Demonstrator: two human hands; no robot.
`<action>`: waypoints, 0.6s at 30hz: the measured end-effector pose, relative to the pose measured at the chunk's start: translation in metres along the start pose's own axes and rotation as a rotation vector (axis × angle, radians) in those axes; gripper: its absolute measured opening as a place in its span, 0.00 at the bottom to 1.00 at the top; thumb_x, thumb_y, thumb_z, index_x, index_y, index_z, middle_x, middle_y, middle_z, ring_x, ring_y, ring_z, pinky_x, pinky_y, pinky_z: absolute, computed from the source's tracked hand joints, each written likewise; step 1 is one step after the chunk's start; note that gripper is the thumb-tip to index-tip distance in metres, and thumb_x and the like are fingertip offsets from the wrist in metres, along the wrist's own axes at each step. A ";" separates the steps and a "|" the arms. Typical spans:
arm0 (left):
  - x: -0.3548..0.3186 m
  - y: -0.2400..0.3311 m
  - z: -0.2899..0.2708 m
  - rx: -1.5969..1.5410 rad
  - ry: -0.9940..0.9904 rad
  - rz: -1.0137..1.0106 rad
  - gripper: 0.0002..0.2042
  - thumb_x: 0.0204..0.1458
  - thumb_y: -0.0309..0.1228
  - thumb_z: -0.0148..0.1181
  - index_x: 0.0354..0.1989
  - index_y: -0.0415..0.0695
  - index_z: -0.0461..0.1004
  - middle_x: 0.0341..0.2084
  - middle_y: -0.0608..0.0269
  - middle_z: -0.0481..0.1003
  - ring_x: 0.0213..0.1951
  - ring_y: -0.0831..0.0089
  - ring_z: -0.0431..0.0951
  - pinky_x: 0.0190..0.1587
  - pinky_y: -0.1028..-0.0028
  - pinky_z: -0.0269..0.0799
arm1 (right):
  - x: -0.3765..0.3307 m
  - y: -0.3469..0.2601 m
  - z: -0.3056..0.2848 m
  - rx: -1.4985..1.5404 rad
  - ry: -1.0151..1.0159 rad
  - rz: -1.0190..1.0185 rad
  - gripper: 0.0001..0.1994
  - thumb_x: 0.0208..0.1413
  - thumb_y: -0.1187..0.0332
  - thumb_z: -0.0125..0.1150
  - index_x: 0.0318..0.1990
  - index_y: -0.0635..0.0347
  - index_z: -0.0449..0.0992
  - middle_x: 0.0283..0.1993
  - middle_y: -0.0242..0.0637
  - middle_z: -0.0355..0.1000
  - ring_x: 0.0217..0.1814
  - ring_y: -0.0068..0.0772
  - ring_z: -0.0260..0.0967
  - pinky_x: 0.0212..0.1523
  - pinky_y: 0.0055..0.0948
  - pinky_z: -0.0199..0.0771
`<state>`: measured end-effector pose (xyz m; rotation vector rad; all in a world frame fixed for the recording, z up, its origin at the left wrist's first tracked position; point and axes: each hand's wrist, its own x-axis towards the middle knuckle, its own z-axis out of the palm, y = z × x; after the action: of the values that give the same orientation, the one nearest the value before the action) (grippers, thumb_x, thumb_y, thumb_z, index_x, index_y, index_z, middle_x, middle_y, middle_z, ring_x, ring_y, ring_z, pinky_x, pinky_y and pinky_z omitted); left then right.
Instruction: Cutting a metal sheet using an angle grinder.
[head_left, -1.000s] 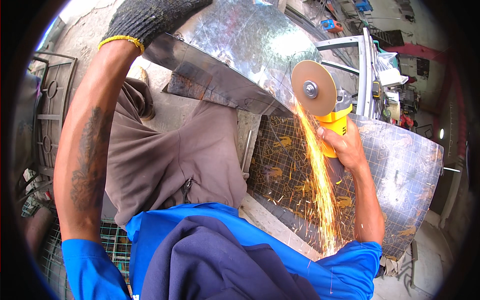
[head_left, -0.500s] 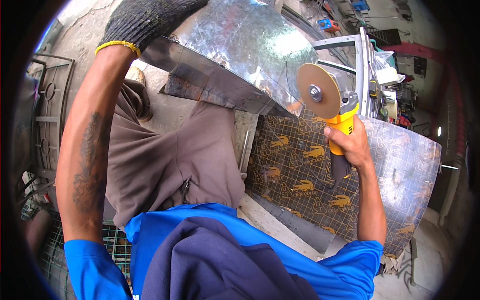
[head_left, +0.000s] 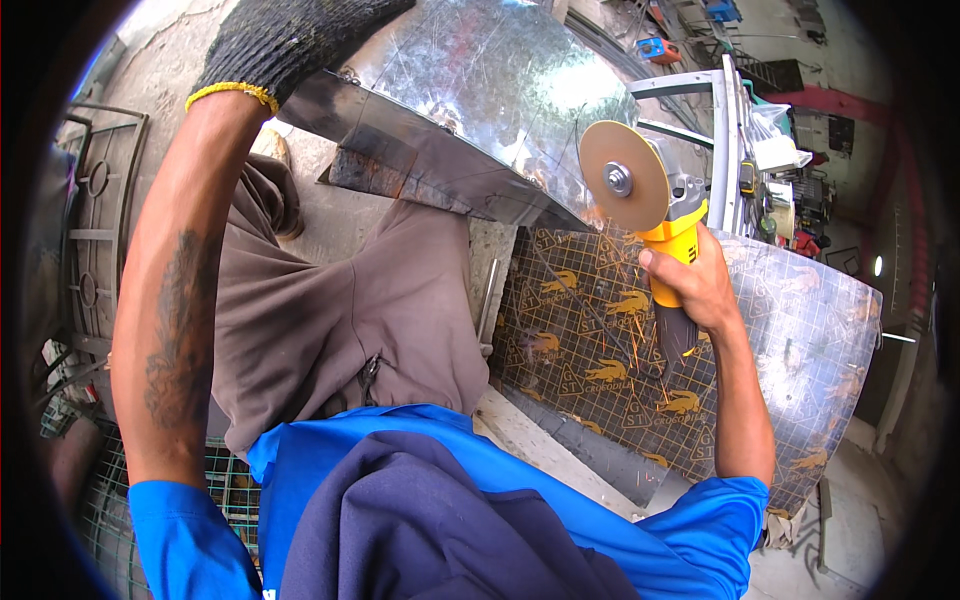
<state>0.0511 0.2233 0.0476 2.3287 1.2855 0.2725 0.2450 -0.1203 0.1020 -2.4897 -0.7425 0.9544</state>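
My bare right hand [head_left: 695, 280] is closed around the yellow and black body of an angle grinder [head_left: 672, 245]. Its brown cutting disc [head_left: 625, 178] stands at the right corner of a shiny sheet-metal piece [head_left: 480, 85] with a folded side. The corner glows orange by the disc, and small sparks drop below it. My left hand [head_left: 290, 45], in a dark knitted glove with a yellow cuff, lies over the far left edge of the metal. Its fingers are cut off by the upper rim of the view, so their grip does not show.
A dark printed board [head_left: 600, 370] lies under the grinder on the right. A grey metal frame [head_left: 725, 150] stands behind it, near assorted tools and containers. At left are a metal railing [head_left: 95, 238] and green wire mesh [head_left: 110, 500]. My legs [head_left: 340, 300] are close to the metal.
The grinder and my right hand have shifted slightly left, toward the metal's corner. Sparks now fall over the board. My left hand stays nearly still.
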 end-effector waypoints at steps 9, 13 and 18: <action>-0.006 -0.002 -0.003 0.015 -0.002 -0.009 0.38 0.56 0.56 0.62 0.59 0.29 0.70 0.49 0.29 0.77 0.52 0.42 0.80 0.57 0.52 0.76 | 0.001 0.002 0.010 0.125 0.005 -0.042 0.26 0.53 0.59 0.73 0.54 0.65 0.72 0.42 0.33 0.75 0.40 0.22 0.72 0.42 0.27 0.73; -0.007 -0.008 -0.006 0.011 -0.016 0.013 0.38 0.57 0.56 0.61 0.59 0.29 0.70 0.50 0.29 0.77 0.53 0.42 0.80 0.57 0.53 0.76 | 0.002 0.002 0.016 0.189 0.017 -0.040 0.25 0.54 0.60 0.72 0.54 0.65 0.73 0.42 0.31 0.75 0.40 0.21 0.71 0.43 0.26 0.73; -0.005 -0.007 0.006 -0.018 0.001 0.008 0.38 0.56 0.56 0.62 0.59 0.28 0.70 0.50 0.28 0.77 0.54 0.41 0.79 0.58 0.53 0.75 | 0.001 0.010 0.014 0.206 0.018 0.001 0.24 0.55 0.61 0.71 0.54 0.65 0.74 0.43 0.32 0.76 0.42 0.22 0.72 0.45 0.27 0.73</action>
<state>0.0448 0.2204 0.0393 2.3192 1.2700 0.2869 0.2393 -0.1259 0.0866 -2.3171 -0.6044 0.9569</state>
